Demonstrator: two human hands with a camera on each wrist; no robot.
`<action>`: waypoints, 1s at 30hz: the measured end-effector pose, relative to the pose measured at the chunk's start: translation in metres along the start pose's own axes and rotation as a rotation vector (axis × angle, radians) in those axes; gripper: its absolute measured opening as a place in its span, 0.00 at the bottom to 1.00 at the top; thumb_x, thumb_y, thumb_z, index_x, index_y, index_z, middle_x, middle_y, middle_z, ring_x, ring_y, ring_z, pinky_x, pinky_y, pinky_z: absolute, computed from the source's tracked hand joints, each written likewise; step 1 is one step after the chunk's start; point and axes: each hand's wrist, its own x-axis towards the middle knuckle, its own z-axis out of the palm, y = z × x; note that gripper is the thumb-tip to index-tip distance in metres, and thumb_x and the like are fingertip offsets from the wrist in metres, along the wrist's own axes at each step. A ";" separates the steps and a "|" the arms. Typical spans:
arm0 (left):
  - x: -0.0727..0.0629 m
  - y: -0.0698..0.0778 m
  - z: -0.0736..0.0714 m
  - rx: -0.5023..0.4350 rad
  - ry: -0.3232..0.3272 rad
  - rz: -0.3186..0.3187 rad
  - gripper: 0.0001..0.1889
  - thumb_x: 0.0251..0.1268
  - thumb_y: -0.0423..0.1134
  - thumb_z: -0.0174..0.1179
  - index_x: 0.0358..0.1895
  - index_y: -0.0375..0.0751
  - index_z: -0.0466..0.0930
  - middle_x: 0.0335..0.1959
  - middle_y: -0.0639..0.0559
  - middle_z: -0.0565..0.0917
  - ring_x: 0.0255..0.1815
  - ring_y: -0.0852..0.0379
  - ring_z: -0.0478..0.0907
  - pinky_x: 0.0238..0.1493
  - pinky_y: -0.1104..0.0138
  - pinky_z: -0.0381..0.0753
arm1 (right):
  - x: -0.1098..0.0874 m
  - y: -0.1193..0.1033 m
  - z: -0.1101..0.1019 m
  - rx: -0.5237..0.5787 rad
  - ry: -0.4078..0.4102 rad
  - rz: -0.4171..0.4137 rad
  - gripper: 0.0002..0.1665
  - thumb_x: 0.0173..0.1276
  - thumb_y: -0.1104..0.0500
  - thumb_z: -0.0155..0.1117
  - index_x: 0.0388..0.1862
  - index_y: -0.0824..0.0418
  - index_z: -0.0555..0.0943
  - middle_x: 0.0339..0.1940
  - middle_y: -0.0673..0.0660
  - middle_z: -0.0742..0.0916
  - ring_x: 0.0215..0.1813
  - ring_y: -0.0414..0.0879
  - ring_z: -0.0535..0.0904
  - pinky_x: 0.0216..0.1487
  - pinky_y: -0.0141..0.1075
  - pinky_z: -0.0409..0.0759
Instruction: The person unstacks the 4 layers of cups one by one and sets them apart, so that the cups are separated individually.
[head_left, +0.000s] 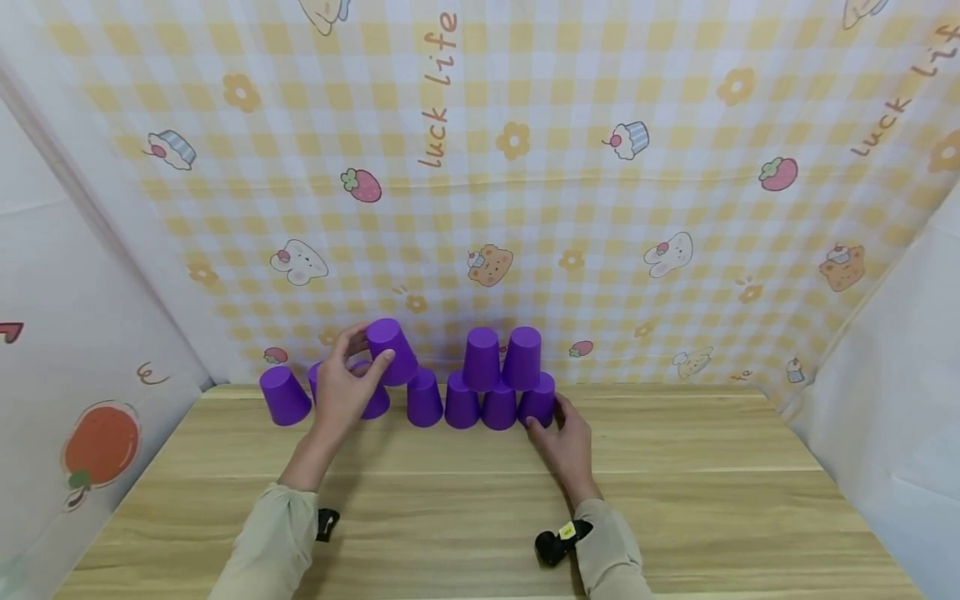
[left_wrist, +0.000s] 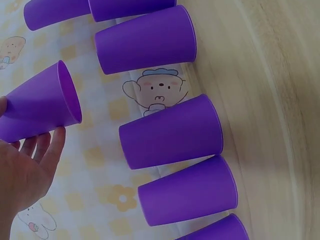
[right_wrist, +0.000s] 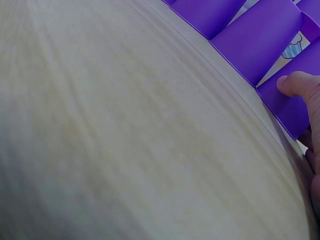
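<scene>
My left hand [head_left: 347,392] holds a purple cup [head_left: 392,352], mouth down and slightly tilted, above the left part of a row of upside-down purple cups. In the left wrist view, the fingers lie along this held cup [left_wrist: 40,107], which is apart from the cups on the table. My right hand [head_left: 568,442] grips the rightmost bottom cup [head_left: 537,400], thumb on its near side, as the right wrist view also shows. Two upper cups, a left one [head_left: 482,360] and a right one [head_left: 522,358], stand on the right end of the row. My left hand partly hides the cups behind it.
The leftmost cup [head_left: 285,397] stands at the row's end. A single cup [head_left: 424,400] stands left of the three under the upper tier. Behind the wooden table [head_left: 450,517] hangs a checked cloth [head_left: 570,200]. Black wrist devices show, one at the right wrist [head_left: 557,546].
</scene>
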 end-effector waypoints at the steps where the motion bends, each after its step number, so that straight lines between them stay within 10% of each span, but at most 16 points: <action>1: 0.001 -0.004 -0.001 -0.004 0.000 -0.002 0.24 0.56 0.30 0.65 0.56 0.28 0.70 0.50 0.34 0.78 0.49 0.43 0.76 0.43 0.66 0.81 | 0.000 0.000 0.000 0.002 -0.001 0.002 0.35 0.53 0.60 0.72 0.59 0.68 0.72 0.54 0.65 0.80 0.56 0.55 0.76 0.59 0.42 0.73; 8: 0.005 -0.025 -0.011 0.001 -0.006 0.006 0.26 0.57 0.36 0.66 0.58 0.35 0.70 0.51 0.40 0.79 0.50 0.48 0.76 0.45 0.61 0.81 | 0.001 0.000 0.000 -0.010 0.000 0.029 0.35 0.53 0.58 0.72 0.60 0.66 0.72 0.54 0.64 0.80 0.56 0.53 0.76 0.59 0.39 0.73; 14: 0.003 -0.031 -0.024 0.022 0.003 0.027 0.26 0.57 0.36 0.66 0.59 0.37 0.70 0.50 0.42 0.80 0.50 0.50 0.76 0.42 0.76 0.79 | 0.000 -0.001 -0.001 -0.002 -0.008 0.027 0.35 0.53 0.60 0.72 0.60 0.67 0.72 0.55 0.65 0.79 0.57 0.54 0.75 0.59 0.40 0.73; 27: -0.007 -0.001 -0.050 0.130 0.068 0.016 0.24 0.55 0.27 0.65 0.55 0.25 0.70 0.48 0.33 0.79 0.44 0.65 0.74 0.40 0.76 0.80 | 0.000 -0.001 -0.001 0.009 -0.002 0.011 0.35 0.53 0.60 0.73 0.59 0.69 0.72 0.54 0.66 0.80 0.56 0.55 0.76 0.59 0.40 0.73; 30: -0.005 -0.018 -0.054 0.116 0.077 0.003 0.24 0.55 0.29 0.65 0.56 0.28 0.71 0.48 0.35 0.79 0.44 0.69 0.73 0.39 0.81 0.77 | 0.000 -0.001 0.000 0.011 0.002 0.006 0.34 0.53 0.61 0.73 0.59 0.69 0.72 0.53 0.66 0.80 0.56 0.55 0.76 0.59 0.40 0.73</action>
